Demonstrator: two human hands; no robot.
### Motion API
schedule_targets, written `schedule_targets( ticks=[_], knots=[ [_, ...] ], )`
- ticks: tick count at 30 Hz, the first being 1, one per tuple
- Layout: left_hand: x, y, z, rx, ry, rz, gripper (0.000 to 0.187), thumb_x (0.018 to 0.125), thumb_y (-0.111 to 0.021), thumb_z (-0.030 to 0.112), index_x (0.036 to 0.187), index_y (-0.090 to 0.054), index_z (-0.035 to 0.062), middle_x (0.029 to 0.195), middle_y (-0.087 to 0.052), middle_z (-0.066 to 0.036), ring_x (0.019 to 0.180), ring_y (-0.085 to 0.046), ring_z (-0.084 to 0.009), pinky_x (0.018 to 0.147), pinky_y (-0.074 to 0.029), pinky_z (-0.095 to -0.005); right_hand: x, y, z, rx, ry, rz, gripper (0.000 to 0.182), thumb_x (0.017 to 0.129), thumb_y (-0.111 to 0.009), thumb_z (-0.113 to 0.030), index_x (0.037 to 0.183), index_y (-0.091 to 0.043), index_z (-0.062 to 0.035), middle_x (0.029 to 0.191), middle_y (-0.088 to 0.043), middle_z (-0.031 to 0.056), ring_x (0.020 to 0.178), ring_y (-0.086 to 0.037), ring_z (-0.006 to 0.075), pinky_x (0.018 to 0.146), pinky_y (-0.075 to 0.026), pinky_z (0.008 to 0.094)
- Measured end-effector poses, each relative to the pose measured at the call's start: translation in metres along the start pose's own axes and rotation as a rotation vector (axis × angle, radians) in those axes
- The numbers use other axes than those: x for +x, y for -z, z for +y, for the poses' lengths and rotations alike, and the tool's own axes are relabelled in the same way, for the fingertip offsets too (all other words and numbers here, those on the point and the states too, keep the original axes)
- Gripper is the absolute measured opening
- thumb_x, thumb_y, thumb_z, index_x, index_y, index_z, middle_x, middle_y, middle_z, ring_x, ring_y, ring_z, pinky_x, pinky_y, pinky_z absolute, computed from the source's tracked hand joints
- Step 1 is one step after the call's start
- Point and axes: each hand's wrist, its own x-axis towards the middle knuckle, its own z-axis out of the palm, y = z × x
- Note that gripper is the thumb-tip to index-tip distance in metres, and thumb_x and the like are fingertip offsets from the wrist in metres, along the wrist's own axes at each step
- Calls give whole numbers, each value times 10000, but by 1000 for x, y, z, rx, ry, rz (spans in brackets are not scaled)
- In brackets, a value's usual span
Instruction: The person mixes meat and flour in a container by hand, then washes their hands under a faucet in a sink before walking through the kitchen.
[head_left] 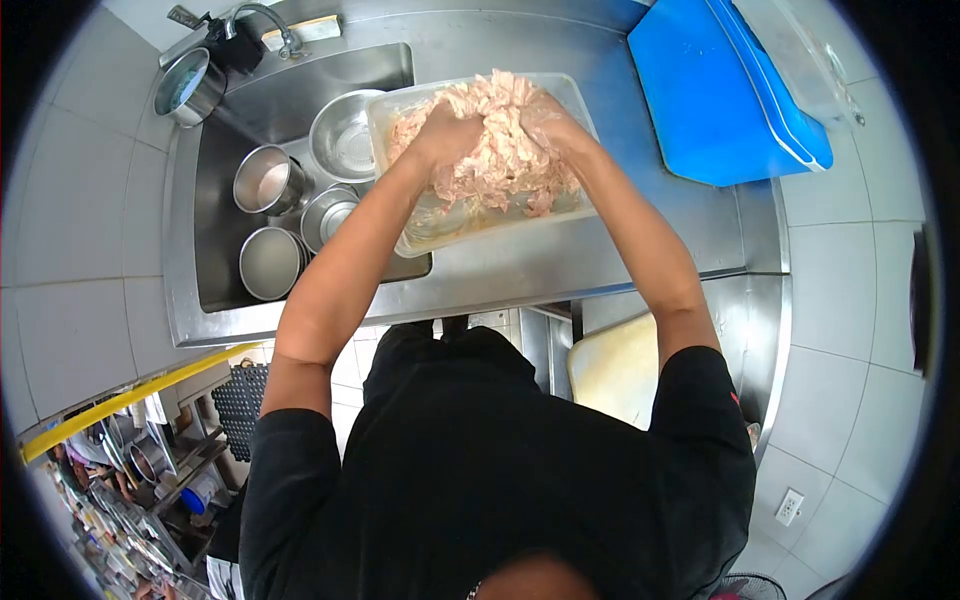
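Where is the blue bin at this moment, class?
In the head view, the blue bin is at the upper right, on the steel counter, to the right of the plastic tub of meat.

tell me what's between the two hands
Pale pink meat, heaped in the tub, lies between the left hand and the right hand; the head view shows it.

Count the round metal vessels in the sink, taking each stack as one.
4 visible: a wide bowl beside the plastic tub, a deep pot left of it, a front-left stack, and a second stack in front of the bowl. The tub may hide more.
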Motion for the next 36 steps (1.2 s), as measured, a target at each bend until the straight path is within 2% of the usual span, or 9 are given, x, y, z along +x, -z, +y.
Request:
schedule_targets(
  ticks=[7,12,15,17,21,24,26,30,36],
  knots=[
    [25,0,2,108,-485,251,256,807,-492,81,1045,-566,22,955,-618,-82,861,-554,-142,752,-435,-278,-5,-23,-28,24,353,84,125,758,-500,28,840,-594,41,738,-566,8,651,-467,79,548,-407,257],
    [55,-5,-37,222,-445,176,286,768,-543,147,1007,-567,-8,925,-623,-131,844,-574,-206,766,-441,-313,-4,-26,-12,-418,278,308,194,769,-547,-52,939,-579,34,783,-615,70,732,-540,154,632,-428,297],
    [20,5,-19,776,-172,-44,302,761,-559,185,1000,-570,2,936,-616,-173,871,-586,-274,761,-451,-342,-27,-10,-12,-312,402,9,281,772,-573,-131,1007,-566,23,883,-617,159,766,-578,237,724,-435,332],
    [14,18,-36,889,-207,-167,416,764,-560,330,1004,-568,-9,963,-596,-216,919,-571,-334,772,-454,-372,-36,12,-9,-1122,88,-74,541,813,-569,-228,1227,-370,57,1037,-579,167,896,-576,232,807,-460,329],
    [18,7,-104,871,106,-105,670,754,-484,525,1070,-530,-64,1059,-547,-243,1010,-527,-356,858,-416,-375,-28,57,64,-1144,-196,-86,596,830,-541,-297,1252,-328,66,1073,-548,225,921,-572,251,817,-461,322],
    [10,-15,-93,745,203,-17,780,758,-421,587,1106,-496,-106,1143,-487,-284,1073,-486,-374,923,-381,-374,-44,22,61,-1032,-441,-325,588,846,-498,-341,1232,-349,78,1129,-522,218,932,-565,249,770,-482,315],
    [3,-23,-77,543,227,46,825,754,-432,607,1110,-473,-136,1132,-475,-322,1075,-483,-388,896,-402,-403,-41,-1,83,-364,-513,95,505,862,-460,-340,1177,-418,51,1123,-527,182,914,-565,248,727,-505,314],
    [-2,-33,-58,-91,370,-32,892,783,-473,567,1291,-195,-112,1292,-302,-312,1182,-371,-383,878,-411,-475,-20,0,88,121,-550,-24,458,818,-566,-229,1192,-440,5,1130,-514,127,1013,-516,199,726,-500,333],
    [-5,-31,-37,-229,263,25,657,801,-565,360,1263,-313,-33,1270,-360,-239,1196,-347,-360,870,-405,-559,-22,-11,46,333,-191,11,287,839,-504,-74,1098,-494,48,948,-575,80,797,-568,158,630,-484,265]
  ],
)
